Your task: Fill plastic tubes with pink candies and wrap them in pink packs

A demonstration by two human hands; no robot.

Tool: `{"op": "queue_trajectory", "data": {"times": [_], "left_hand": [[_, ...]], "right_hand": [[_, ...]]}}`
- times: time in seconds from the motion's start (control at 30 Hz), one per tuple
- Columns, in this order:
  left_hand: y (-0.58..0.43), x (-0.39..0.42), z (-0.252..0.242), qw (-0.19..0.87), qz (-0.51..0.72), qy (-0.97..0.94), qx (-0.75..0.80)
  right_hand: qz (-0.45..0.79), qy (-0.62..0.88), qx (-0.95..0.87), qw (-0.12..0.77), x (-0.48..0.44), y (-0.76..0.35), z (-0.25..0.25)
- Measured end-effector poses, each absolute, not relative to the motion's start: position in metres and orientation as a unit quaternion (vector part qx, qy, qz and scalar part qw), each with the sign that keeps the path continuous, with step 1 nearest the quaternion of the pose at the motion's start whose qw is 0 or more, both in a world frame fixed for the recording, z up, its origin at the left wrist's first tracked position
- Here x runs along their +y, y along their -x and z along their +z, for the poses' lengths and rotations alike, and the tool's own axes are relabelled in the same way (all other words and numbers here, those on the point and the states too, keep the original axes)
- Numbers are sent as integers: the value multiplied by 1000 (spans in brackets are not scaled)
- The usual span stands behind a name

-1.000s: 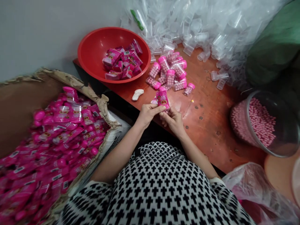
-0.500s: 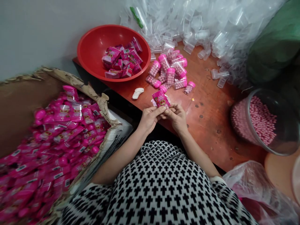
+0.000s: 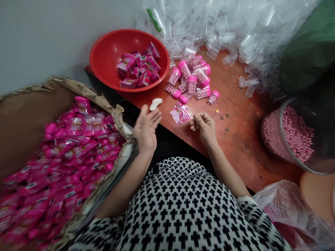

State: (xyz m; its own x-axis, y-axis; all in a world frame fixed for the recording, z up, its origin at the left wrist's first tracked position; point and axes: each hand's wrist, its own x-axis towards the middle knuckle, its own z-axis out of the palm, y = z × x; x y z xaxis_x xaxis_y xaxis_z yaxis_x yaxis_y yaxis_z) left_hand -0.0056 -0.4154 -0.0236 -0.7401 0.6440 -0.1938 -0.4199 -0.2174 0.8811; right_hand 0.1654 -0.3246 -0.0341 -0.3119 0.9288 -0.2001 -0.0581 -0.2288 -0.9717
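A: Head view, quick. Where's your left hand (image 3: 147, 130)?
B: Open wide, fingers spread, holding nothing, below the red plastic bowl (image 3: 103, 52), out past the table edge.

A: Your right hand (image 3: 205, 127)?
B: Narrow. Fingertips (image 3: 195, 123) pinched together, down and to the right of that bowl. Anything tiny between them? Can't tell.

A: And the pink sachet (image 3: 181, 113)?
B: Lying flat on the reddish wooden table (image 3: 235, 150), below the bowl's right side. It's between your hands, just beside your right hand, not touching it.

A: What else is around the bowl?
B: Inside it, a pile of pink packets (image 3: 137, 68). Right of it, a cluster of pink-capped plastic bottles (image 3: 192, 83) filled with pink pellets, and behind them a heap of empty clear bottles (image 3: 209, 28). Just below it, a small white lump (image 3: 156, 104) on the table. Down left of it, a torn cardboard box (image 3: 26, 122) packed with more pink packets (image 3: 83, 127). Far right of it, a tilted glass jar (image 3: 288, 136) of pink pellets.
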Motion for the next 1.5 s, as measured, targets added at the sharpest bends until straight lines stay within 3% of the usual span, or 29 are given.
{"op": "queue_trajectory", "data": {"times": [0.2, 0.57, 0.77, 0.97, 1.07, 1.2, 1.27, 1.4, 1.5], "left_hand": [[-3, -363, -60, 316, 592, -364, 646], [-12, -366, -70, 290, 618, -357, 637], [-24, -377, -47, 369, 641, -312, 596], [-18, -380, -40, 595, 593, -191, 507], [-16, -380, -41, 601, 594, -159, 511], [-19, -381, -44, 587, 603, -111, 528], [-22, -381, -45, 590, 611, -87, 520], [-25, -380, -42, 595, 637, -8, 490], [-24, -377, -38, 595, 652, 56, 466]], "right_hand": [[641, 436, -521, 357, -329, -164, -35], [615, 438, -530, 386, -309, -151, -51], [671, 388, -493, 396, -300, -143, -47], [676, 370, -566, 292, -296, -152, -37], [595, 399, -652, 248, -285, -158, -34], [288, 577, -723, 250, -256, -169, -21], [169, 650, -712, 207, -240, -172, -14], [118, 706, -691, 102, -217, -175, -10], [115, 711, -689, 81, -210, -183, -13]]}}
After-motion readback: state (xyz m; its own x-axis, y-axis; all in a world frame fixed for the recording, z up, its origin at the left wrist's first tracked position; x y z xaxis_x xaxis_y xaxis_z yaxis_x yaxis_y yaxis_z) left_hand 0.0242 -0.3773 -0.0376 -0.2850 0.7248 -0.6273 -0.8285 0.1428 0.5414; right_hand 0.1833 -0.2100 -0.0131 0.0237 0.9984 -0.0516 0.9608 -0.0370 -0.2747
